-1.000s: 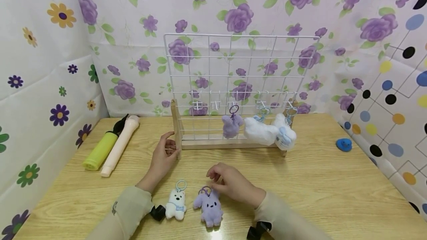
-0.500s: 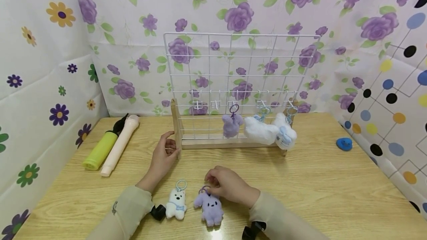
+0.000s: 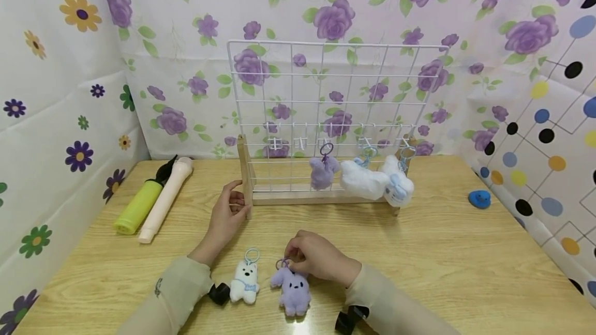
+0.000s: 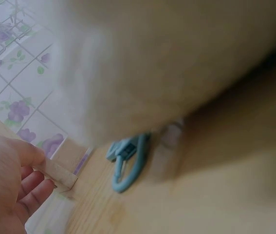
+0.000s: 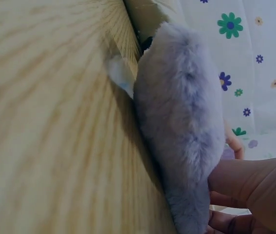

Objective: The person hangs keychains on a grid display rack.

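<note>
A white wire grid rack (image 3: pixel 298 200) on a wooden base stands at the back of the table. My left hand (image 3: pixel 227 217) grips its left wooden post near the foot, thumb in front; the left wrist view shows the fingers at the wooden end (image 4: pixel 62 176). My right hand (image 3: pixel 318 256) pinches the top of a purple plush dog keychain (image 3: pixel 296 293) by its purple ring. In the right wrist view the thumb presses the purple plush (image 5: pixel 181 112), which lies on the table. A white bear keychain (image 3: pixel 244 283) with a light blue clip lies left of it.
From the rack's hooks hang a purple plush keychain (image 3: pixel 323 173) and two white plush keychains, one (image 3: pixel 363 180) beside the other (image 3: pixel 398 184). At left lie a yellow-green pump (image 3: pixel 139 207) and a pale tube (image 3: pixel 165 203). A small blue toy (image 3: pixel 479 199) sits far right.
My right hand has moved slightly left and closed its fingertips on the top of the purple plush keychain. My left hand has stayed on the rack's post.
</note>
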Action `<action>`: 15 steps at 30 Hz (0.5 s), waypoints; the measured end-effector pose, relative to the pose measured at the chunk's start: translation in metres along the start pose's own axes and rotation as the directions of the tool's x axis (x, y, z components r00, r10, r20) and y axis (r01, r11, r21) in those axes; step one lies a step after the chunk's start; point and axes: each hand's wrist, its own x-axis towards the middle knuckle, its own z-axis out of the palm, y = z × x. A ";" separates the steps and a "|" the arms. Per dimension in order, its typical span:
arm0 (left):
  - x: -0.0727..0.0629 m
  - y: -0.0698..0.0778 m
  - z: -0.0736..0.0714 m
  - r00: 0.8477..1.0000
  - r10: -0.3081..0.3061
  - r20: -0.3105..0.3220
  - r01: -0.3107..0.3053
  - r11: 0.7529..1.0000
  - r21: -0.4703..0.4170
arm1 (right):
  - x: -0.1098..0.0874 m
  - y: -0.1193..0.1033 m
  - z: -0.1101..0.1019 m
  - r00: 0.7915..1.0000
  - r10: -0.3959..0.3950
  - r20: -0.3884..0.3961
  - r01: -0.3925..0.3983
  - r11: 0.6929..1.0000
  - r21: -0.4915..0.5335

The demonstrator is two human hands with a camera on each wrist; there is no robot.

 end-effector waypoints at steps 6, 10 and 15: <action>-0.001 0.001 -0.001 1.000 0.012 -0.002 -0.012 1.000 0.000 | 0.000 -0.001 0.000 1.000 0.005 0.015 -0.005 1.000 0.016; -0.001 0.002 -0.001 1.000 0.016 -0.009 -0.016 1.000 0.002 | -0.001 -0.001 -0.001 0.999 0.015 0.037 -0.017 0.999 0.048; -0.001 0.002 -0.001 1.000 -0.001 -0.006 0.001 1.000 -0.008 | -0.003 -0.002 -0.004 0.999 0.010 0.047 -0.015 0.996 0.090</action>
